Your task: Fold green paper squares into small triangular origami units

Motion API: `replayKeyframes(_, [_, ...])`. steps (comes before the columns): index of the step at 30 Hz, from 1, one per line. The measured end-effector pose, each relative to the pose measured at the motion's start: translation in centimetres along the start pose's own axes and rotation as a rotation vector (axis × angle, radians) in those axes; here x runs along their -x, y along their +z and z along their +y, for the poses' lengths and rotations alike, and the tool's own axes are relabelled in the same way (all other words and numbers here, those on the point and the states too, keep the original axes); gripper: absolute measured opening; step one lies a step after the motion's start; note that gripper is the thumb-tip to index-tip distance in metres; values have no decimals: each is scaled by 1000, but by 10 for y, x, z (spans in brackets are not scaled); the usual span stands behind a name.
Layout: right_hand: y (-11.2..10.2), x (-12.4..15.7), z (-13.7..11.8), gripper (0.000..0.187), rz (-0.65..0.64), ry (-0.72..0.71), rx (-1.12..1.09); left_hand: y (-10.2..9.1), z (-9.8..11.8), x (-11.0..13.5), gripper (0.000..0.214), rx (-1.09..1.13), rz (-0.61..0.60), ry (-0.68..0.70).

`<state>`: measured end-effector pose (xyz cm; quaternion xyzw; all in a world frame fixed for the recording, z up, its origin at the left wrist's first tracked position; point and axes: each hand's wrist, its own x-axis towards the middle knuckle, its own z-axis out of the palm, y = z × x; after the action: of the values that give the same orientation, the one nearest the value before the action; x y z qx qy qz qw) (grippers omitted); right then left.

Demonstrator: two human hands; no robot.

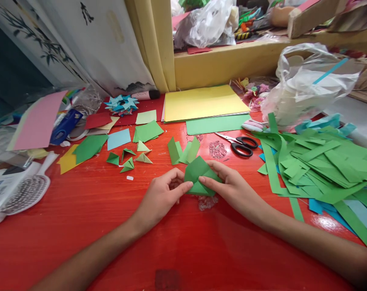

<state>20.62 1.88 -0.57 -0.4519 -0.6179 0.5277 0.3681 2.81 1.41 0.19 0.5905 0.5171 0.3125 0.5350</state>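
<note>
A partly folded green paper piece (198,174) lies on the red table (110,218) in front of me. My left hand (162,197) pinches its left edge with thumb and forefinger. From the other side, my right hand (232,186) presses and grips its right half, fingers curled over it. Just behind it stand folded green pieces (183,151). Several small folded green triangles (128,158) lie further left.
Black-handled scissors (239,144) lie behind my right hand. A heap of green and blue paper strips (319,165) fills the right side. Yellow sheets (203,103), a plastic bag (304,87), a hairbrush (22,194) and pink card (39,121) surround the work area.
</note>
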Motion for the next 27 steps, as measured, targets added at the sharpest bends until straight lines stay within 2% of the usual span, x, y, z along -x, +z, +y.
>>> replayKeyframes(4, [0, -1, 1, 20, -33, 29, 32, -2, 2, 0, 23, -47, 29, -14])
replayKeyframes(9, [0, -1, 1, 28, -38, 23, -84, -3, 2, 1, 27, -48, 27, -25])
replayKeyframes(12, [-1, 2, 1, 28, -3, -58, 40, -3, 2, 2, 26, -27, 21, -34])
replayKeyframes(16, [-4, 4, 0, 30, -34, -209, 232, -4, 2, 2, 26, 28, 11, -35])
replayKeyframes(19, [-4, 3, -1, 31, -33, -254, 292, -5, 3, 2, 28, 64, 8, -36])
replayKeyframes(24, [-4, 1, 0, 29, -16, -262, 301, -5, 3, 3, 26, 80, 1, -36])
replayKeyframes(27, [-4, 2, -2, 27, -20, -216, 202, -5, 3, 2, 24, 72, -8, -24])
